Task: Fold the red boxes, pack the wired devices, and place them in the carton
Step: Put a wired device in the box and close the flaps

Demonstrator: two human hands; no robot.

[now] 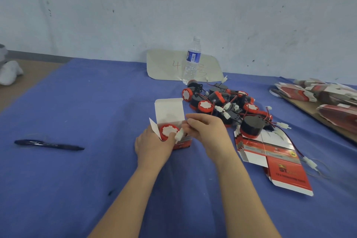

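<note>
Open red box (182, 144) upright on the surface (96, 102), mouth upward, lid flap raised on the far side. The left hand (152, 142) grips its near-left wall; a device (169, 131) sits inside, red face up. The right hand (209, 131), fingers (185, 128) pinching the white connector (179, 135), is at the mouth's right edge. The connector likely goes down and leftward beside the device. The device pile (222, 102) crowds the right; open room lies left.

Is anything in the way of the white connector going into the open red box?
Nothing separate blocks it. The lid flap stands open, but the device already fills most of the mouth of the red box; the right hand pinches the white connector at its right edge.
</note>
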